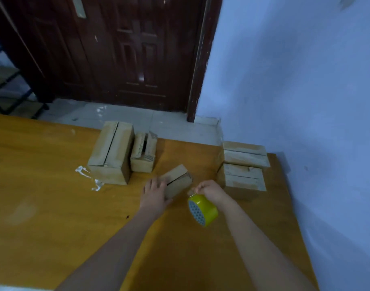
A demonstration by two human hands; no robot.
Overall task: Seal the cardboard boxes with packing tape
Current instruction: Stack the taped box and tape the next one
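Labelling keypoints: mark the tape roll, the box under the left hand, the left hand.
yellow tape roll (203, 208), head view, outer band
small cardboard box (179, 181), head view, top flap
left hand (153, 194), head view, back of hand

Dark wooden door beside pale blue wall — tiled floor, orange-brown tabletop.

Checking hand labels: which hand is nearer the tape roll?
Right. The right hand holds the tape roll, which hangs just below it. The left hand rests on the small box, left of the roll.
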